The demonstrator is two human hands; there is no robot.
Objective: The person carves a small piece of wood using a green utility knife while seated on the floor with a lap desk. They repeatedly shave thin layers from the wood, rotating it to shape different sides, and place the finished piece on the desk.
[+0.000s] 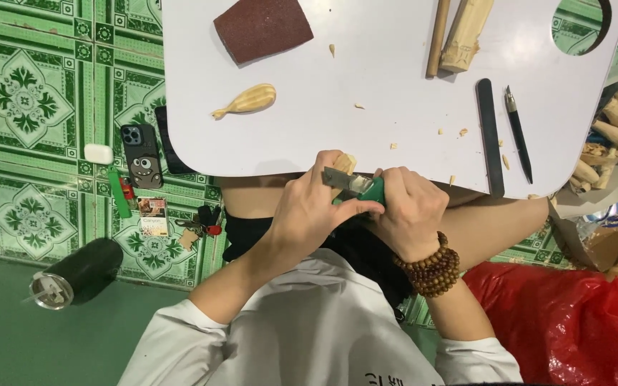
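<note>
A floor of green patterned tiles (23, 100) fills the view, and over it sits a white lap table (395, 93) whose far edge is cut off at twelve o'clock, along with a round cut-out at its one o'clock corner. At five o'clock a red plastic bag (574, 322) runs out of frame, and at three o'clock a cardboard box of rough wood pieces (616, 125) is only partly seen. A black tumbler (80, 275) lies on its side at eight o'clock. On the table lie a sheet of brown sandpaper (262, 27) at eleven o'clock, a carved wooden fish shape (248, 100) below it, a dowel (438, 36) and a wooden block (468, 32) at twelve o'clock, both cut off, then a black file (489, 136) and a slim craft knife (518, 132) at two o'clock, with wood chips (395, 145) scattered between. A phone (141, 155) and keys (205, 221) rest on the tiles at nine o'clock. At the table's near edge, the left hand (316, 207) is closed around a small wood piece (345, 163), mostly hidden by the fingers. The right hand (409, 211), with a wooden bead bracelet (430, 268) on its wrist, grips a green-handled knife (359, 187), whose blade lies against the wood; its tip is hard to make out.
</note>
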